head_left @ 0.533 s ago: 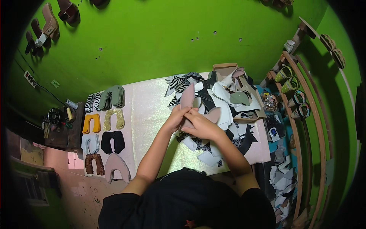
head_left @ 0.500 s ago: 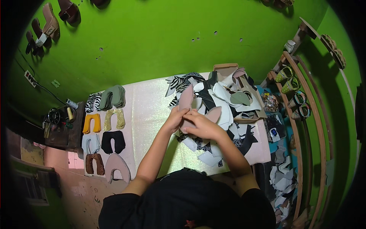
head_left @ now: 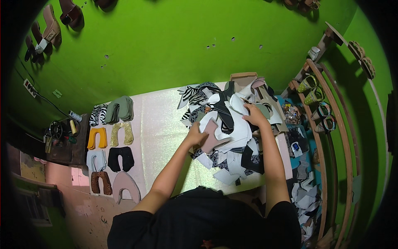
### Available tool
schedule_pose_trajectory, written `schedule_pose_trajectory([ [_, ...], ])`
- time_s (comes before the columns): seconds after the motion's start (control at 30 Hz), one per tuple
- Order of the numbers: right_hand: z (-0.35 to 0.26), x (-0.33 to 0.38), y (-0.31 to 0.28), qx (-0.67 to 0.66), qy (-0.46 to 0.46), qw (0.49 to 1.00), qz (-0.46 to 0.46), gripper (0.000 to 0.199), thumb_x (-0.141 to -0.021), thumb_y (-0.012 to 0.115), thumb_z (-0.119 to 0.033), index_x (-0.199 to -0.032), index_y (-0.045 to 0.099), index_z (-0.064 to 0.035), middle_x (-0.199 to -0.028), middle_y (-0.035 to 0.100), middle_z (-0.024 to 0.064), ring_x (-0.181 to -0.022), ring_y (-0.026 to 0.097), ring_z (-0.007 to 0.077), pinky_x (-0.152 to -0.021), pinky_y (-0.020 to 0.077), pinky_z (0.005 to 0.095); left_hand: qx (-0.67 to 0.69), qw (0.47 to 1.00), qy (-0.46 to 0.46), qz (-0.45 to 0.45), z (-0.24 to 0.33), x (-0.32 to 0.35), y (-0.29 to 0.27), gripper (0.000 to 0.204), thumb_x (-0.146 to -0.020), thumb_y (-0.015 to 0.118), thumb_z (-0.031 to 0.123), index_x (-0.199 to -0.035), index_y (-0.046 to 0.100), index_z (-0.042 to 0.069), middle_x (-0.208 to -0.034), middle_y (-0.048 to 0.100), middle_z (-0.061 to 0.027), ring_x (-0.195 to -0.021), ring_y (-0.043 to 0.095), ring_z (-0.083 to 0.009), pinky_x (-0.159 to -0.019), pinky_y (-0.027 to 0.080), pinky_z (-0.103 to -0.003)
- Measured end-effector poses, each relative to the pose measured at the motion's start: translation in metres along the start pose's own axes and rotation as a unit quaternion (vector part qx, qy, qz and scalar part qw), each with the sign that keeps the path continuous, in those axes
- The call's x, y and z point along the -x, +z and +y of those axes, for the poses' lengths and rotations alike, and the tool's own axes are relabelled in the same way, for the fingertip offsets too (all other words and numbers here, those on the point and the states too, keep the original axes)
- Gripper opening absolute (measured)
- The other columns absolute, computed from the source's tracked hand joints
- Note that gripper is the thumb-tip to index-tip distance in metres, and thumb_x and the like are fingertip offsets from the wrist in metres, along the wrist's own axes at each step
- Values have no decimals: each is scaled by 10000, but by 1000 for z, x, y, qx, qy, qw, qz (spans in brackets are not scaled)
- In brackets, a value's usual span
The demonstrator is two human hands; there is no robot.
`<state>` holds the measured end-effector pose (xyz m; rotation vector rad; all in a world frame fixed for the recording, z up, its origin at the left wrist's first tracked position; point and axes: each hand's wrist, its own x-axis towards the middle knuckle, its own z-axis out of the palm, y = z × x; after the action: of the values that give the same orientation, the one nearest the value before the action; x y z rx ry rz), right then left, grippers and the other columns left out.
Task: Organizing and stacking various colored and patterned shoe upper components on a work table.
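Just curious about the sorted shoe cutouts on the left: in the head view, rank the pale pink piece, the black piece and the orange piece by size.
1. pale pink piece
2. black piece
3. orange piece

Black and orange look close, so their order is unsure.

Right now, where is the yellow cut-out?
In the head view, the yellow cut-out lies at the table's left, between a gold piece and a dark side table.
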<state>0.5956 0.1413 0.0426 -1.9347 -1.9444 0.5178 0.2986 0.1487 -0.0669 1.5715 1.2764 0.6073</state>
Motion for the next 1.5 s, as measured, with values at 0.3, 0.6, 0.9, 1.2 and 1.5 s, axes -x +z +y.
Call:
schedule_pose_trajectory([
  [0.3, 35, 1, -3, -121, -43, 990, 51, 308, -733, 633, -118, -999, 590, 29, -894, 629, 170, -785, 597, 225, -737, 445, 298, -112, 993, 19, 18, 30, 31, 15, 658, -670, 656, 289, -1198, 395, -4, -1162, 378, -229, -1109, 356, -366, -956, 299, -396],
  [0.6, 28, 2, 14, -90, -41, 967, 237, 230, -762, 531, -33, -986, 566, 0, -828, 588, 183, -767, 565, 340, -725, 446, 348, -115, 993, -1, 3, 45, 51, 21, 515, -710, 614, 316, -1130, 476, 52, -994, 468, -229, -950, 471, -356, -847, 383, -372],
  [0.9, 22, 19, 9, -75, -97, 978, 169, 268, -694, 615, -57, -956, 575, -21, -972, 560, 168, -905, 537, 349, -787, 432, 361, -96, 994, 44, 31, 31, 37, 15, 396, -738, 606, 306, -1055, 544, 78, -1034, 475, -235, -985, 472, -361, -874, 371, -404],
  [1.2, 22, 26, -2, -86, -95, 985, 116, 416, -630, 635, -46, -1041, 579, -28, -996, 560, 175, -918, 539, 345, -810, 433, 354, -180, 975, -94, 96, 36, 38, 17, 662, -631, 733, 268, -1138, 411, -11, -1101, 452, -235, -1016, 466, -380, -863, 401, -394],
  [1.5, 31, 19, -1, -79, -85, 982, 151, 391, -631, 497, 56, -1001, 602, -18, -980, 592, 195, -917, 563, 345, -834, 433, 350, -111, 974, 58, 186, 22, 40, 9, 504, -581, 758, 100, -1001, 511, -28, -835, 594, -180, -771, 593, -309, -692, 466, -349],
])
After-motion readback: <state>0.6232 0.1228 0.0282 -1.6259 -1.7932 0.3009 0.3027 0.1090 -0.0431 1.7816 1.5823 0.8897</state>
